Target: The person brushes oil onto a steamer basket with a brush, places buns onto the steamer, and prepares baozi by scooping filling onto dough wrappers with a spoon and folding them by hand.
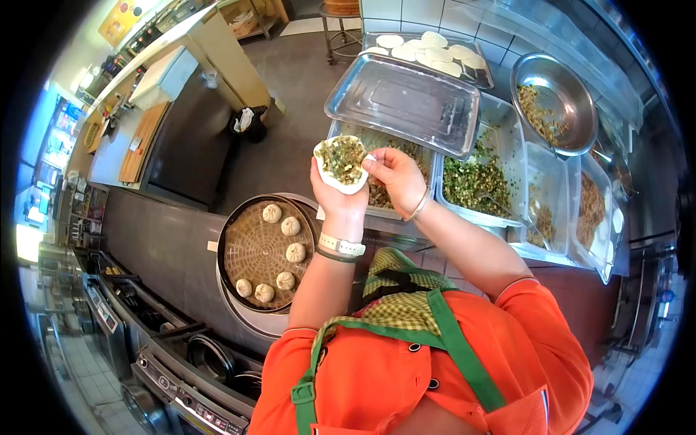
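Note:
A round white dough wrapper (341, 161) heaped with green chopped filling rests on my left hand (339, 201), whose palm faces up under it. My right hand (397, 177) pinches the wrapper's right edge between thumb and fingertips. Below and left of my hands, a round steamer tray (254, 243) bears several pleated buns, set along its right and lower side. Just beyond my hands stands a clear bin of filling (417, 156), partly covered by an empty metal tray (406, 98). To its right is a bin of chopped green filling (478, 177).
At the top, a metal tray holds several flat dough rounds (437, 54). A steel bowl (529, 72) with filling stands at the upper right, above further plastic bins (591, 210). Cooking equipment with a control panel (181, 395) lies lower left; a black waste bin (250, 127) stands beyond the counter.

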Action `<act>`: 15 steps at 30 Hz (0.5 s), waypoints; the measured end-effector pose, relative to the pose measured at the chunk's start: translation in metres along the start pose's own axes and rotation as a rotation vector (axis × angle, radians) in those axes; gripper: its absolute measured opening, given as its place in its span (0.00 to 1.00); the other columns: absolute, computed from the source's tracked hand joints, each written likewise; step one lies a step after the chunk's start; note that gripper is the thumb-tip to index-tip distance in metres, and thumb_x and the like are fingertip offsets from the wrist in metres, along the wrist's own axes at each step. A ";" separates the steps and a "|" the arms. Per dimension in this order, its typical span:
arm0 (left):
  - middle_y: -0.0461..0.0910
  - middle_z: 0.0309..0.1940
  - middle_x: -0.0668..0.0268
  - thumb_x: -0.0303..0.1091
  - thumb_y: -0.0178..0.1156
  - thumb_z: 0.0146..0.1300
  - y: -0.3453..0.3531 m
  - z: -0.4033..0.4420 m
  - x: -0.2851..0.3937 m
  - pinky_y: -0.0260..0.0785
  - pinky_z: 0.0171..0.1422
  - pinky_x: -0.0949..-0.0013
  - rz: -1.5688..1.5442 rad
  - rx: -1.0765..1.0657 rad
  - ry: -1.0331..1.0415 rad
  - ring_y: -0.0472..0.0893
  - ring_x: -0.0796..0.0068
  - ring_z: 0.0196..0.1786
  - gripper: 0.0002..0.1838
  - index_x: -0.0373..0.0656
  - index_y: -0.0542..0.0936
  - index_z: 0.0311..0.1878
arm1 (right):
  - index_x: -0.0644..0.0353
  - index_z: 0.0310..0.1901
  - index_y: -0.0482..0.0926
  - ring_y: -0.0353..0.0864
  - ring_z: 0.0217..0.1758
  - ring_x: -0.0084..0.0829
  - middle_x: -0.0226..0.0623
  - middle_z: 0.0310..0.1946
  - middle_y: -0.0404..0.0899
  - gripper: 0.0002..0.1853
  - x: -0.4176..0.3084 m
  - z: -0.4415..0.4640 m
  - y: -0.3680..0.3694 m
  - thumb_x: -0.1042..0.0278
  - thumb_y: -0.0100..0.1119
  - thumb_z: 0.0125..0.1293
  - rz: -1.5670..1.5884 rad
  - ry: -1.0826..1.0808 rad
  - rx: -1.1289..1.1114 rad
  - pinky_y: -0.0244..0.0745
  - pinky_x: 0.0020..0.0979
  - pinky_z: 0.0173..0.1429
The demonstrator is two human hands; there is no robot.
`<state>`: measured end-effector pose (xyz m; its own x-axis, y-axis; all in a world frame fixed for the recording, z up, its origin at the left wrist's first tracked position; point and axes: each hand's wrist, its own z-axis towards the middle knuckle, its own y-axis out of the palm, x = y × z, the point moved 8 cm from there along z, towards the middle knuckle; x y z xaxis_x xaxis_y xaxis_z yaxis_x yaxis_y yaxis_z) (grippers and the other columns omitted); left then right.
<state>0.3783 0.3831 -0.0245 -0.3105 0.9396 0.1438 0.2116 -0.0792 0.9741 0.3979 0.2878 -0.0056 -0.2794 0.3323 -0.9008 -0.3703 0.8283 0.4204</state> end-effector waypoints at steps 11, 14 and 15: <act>0.76 0.42 0.64 0.48 0.37 0.65 0.008 -0.008 -0.014 0.66 0.53 0.61 -0.052 -0.107 -0.139 0.74 0.65 0.47 0.21 0.44 0.72 0.46 | 0.63 0.39 0.72 0.72 0.31 0.16 0.27 0.28 0.74 0.14 -0.034 0.000 -0.011 0.73 0.63 0.52 -0.654 -0.254 0.029 0.68 0.20 0.34; 0.76 0.42 0.64 0.48 0.37 0.64 0.005 -0.004 -0.017 0.66 0.53 0.61 -0.067 -0.155 -0.160 0.75 0.65 0.47 0.20 0.45 0.73 0.46 | 0.63 0.33 0.75 0.73 0.28 0.22 0.34 0.24 0.75 0.13 -0.017 0.011 -0.016 0.64 0.66 0.50 -0.417 -0.205 -0.058 0.71 0.23 0.37; 0.76 0.42 0.64 0.48 0.37 0.64 0.002 -0.003 -0.017 0.66 0.53 0.61 -0.066 -0.155 -0.161 0.75 0.65 0.47 0.20 0.45 0.73 0.46 | 0.63 0.33 0.75 0.73 0.28 0.22 0.34 0.24 0.75 0.13 -0.021 0.008 -0.015 0.64 0.66 0.50 -0.417 -0.205 -0.057 0.71 0.23 0.37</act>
<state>0.3818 0.3657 -0.0242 -0.1649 0.9844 0.0610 0.0467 -0.0540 0.9974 0.4167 0.2723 0.0067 0.0825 0.0636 -0.9946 -0.4637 0.8858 0.0182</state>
